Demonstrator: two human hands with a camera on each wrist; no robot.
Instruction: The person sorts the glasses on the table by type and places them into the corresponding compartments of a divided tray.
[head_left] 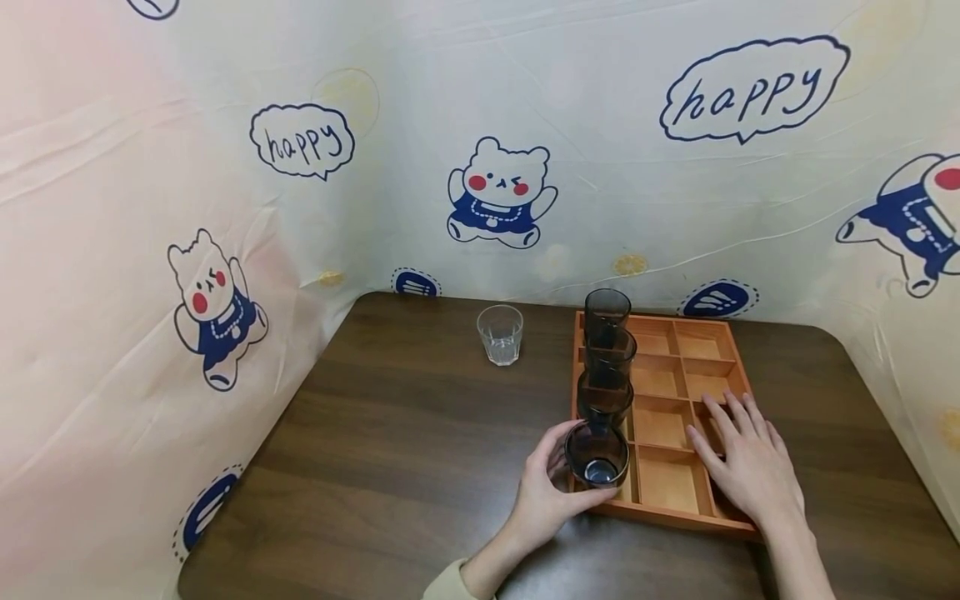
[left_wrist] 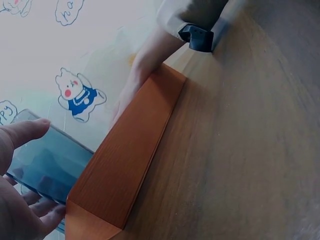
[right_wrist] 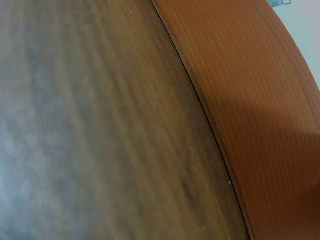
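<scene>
My left hand (head_left: 542, 490) holds a dark tinted glass (head_left: 597, 457) at the near left corner of a wooden compartment tray (head_left: 660, 514). In the left wrist view, the thumb and fingers lie on opposite sides of that glass (left_wrist: 52, 155), which stands upright against the tray's wall (left_wrist: 125, 150). Behind it, more dark glasses (head_left: 609, 354) line the tray's left column. My right hand (head_left: 753, 471) rests with spread fingers over the tray's right column. The right wrist view shows only the tray's side (right_wrist: 250, 100) and the tabletop; that hand is out of sight there.
A clear glass (head_left: 501, 335) stands on the dark wooden table (head_left: 390, 433), left of the tray's far end. Printed cloth (head_left: 405, 192) hangs behind the table and at its sides. Visible compartments in the tray's middle column (head_left: 671, 483) hold no glasses.
</scene>
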